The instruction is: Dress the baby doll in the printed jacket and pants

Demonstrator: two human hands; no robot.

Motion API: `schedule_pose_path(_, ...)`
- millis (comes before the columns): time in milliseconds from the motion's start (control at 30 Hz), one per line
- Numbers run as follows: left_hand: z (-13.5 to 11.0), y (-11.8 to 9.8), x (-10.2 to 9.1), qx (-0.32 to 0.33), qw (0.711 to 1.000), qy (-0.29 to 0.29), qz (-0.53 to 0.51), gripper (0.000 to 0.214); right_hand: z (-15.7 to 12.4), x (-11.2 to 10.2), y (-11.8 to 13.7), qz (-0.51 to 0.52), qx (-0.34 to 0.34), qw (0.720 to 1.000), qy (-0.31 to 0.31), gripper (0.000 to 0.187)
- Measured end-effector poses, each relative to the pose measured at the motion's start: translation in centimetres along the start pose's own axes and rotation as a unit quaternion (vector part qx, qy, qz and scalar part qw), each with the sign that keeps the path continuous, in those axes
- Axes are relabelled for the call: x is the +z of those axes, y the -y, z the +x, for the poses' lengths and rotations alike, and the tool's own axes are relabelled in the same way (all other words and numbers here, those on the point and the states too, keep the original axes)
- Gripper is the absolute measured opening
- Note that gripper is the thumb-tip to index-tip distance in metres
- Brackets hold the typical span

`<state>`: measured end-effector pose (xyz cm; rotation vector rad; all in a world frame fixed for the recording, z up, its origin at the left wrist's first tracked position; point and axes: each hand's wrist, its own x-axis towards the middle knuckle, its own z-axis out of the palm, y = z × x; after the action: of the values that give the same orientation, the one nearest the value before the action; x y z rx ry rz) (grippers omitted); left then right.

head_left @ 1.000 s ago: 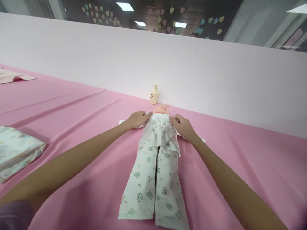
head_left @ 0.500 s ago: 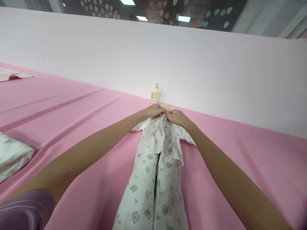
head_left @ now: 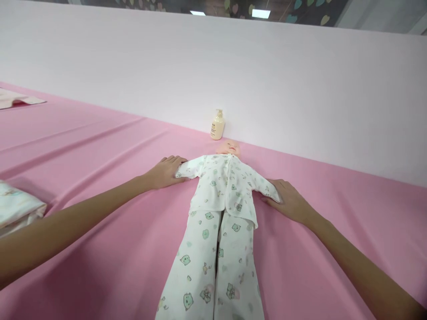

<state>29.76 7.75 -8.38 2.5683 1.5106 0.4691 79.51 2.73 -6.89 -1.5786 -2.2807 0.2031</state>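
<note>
A baby doll (head_left: 230, 147) lies on its back with its head at the far end, dressed in a white shirt (head_left: 213, 186) and white trousers (head_left: 200, 249) printed with small green animals. Its sleeves spread out to both sides. At the left one, my left hand (head_left: 166, 172) has its fingers above and its thumb below, gripping the sleeve end. My right hand (head_left: 289, 199) grips the other cuff in the same way. The shirt front lies closed, its edge running down the middle. The doll's hands cannot be seen.
A cream pump bottle (head_left: 217, 126) stands behind the doll's head, by the white wall (head_left: 300, 98). Folded printed cloth (head_left: 18, 204) lies at the left edge, and a pale pink cloth (head_left: 20, 98) farther back. Pink sheeting (head_left: 116, 249) with creases covers the surface.
Both my hands have left the shirt's neckline and moved apart, outward and nearer to me, onto the sleeve ends. The doll's face and collar now show. The view has tilted slightly down.
</note>
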Motion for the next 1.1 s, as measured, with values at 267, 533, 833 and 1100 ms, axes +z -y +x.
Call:
schedule_pose_path(267, 2.1, 1.4, 0.1, 0.019, 0.997, -0.014, 0.075, 0.066, -1.2, 0.2, 0.1, -0.079, -0.044, 0.995, -0.042, 0.049)
schedule_pose_path(533, 0.3, 4.5, -0.6, 0.001, 0.983, 0.003, 0.183, 0.047, -2.3, 0.2, -1.9, -0.157, -0.075, 0.985, -0.022, 0.044)
schedule_pose_path(833, -4.3, 5.8, -2.5, -0.101, 0.973, -0.063, 0.199, 0.034, -6.4, -0.2, -5.4, -0.210, 0.062, 0.972, -0.080, 0.057)
schedule_pose_path(1100, -11.3, -6.1, -0.3, 0.001, 0.997, -0.062, -0.047, 0.033, -11.8, 2.4, 5.6, -0.046, 0.012, 0.994, -0.098, 0.034)
